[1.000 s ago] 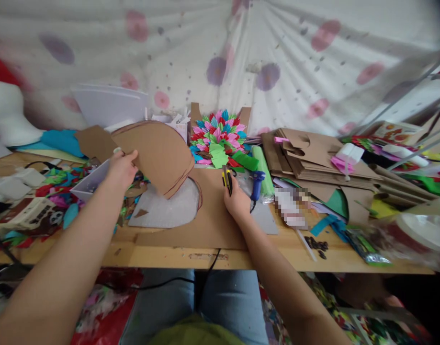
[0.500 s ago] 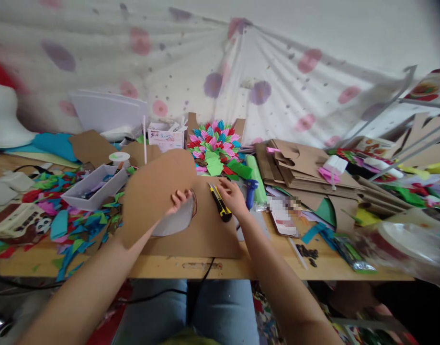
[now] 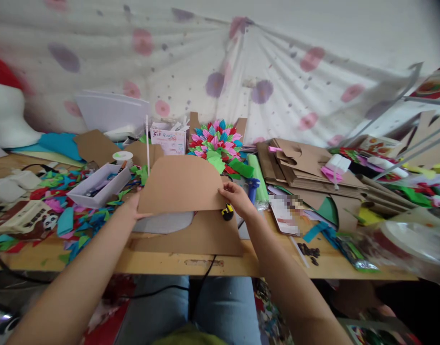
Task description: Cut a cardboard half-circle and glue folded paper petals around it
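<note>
Between my hands is a cut piece of brown cardboard with a rounded top and a straight lower edge. My left hand grips its lower left corner, and my right hand pinches its right edge between thumb and fingers. Underneath, a larger cardboard sheet lies at the table's front edge, with a grey-white sheet on it. A yellow and black utility knife lies by my right hand, mostly hidden behind the held piece.
A blue glue gun stands right of my right hand. Behind is a cluster of coloured paper petals. Stacked cardboard sits at the right. Left are a white tray and paper scraps. A black cable hangs over the front edge.
The cardboard piece has turned and moved right, now covering most of the knife. My left hand has shifted to its left corner. My right hand has taken its right edge.
</note>
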Available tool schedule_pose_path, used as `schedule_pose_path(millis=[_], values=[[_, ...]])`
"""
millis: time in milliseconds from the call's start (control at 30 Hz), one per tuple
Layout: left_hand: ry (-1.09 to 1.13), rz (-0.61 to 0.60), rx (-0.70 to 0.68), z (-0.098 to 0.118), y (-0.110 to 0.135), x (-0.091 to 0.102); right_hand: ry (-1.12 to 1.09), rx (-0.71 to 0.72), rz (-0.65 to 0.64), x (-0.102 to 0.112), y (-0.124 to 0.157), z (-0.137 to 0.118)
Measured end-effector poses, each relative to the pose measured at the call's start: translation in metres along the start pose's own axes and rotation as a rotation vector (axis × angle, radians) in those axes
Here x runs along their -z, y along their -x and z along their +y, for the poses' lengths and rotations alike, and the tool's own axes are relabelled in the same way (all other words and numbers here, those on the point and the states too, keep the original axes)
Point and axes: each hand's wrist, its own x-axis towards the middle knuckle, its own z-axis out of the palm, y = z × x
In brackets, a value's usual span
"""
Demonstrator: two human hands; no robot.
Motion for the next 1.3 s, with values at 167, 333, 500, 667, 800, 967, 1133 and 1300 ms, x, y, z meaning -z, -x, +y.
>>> schedule_pose_path(millis=[167, 333, 500, 667, 800, 967, 1133, 1300], values=[[-0.107, 0.380, -0.099, 0.018, 0.012, 0.013, 0.040, -0.082, 0.035, 0.008, 0.002, 0.008], [-0.393, 0.576, -0.294, 0.004, -0.012, -0.002, -0.020, -0.164, -0.027, -0.004, 0.000, 0.018], [-0.331, 0.795, -0.454, 0.003, -0.024, 0.004, 0.258, -0.152, 0.122, 0.002, -0.001, 0.010], [-0.074, 0.938, -0.427, 0.017, -0.014, 0.015, 0.850, -0.062, 0.269, 0.017, 0.008, -0.005], [0.150, 0.935, -0.263, 0.028, -0.009, 0.019, 1.116, -0.106, 0.183, 0.011, 0.018, -0.006], [0.222, 0.949, -0.207, 0.031, -0.011, 0.018, 1.334, -0.117, 0.081, -0.007, 0.021, 0.002], [0.273, 0.966, -0.266, 0.027, -0.014, 0.021, 1.214, -0.050, 0.061, -0.031, 0.024, -0.002], [0.287, 1.020, -0.424, 0.019, -0.023, 0.028, 1.128, 0.084, -0.142, -0.080, 0.030, 0.001]])
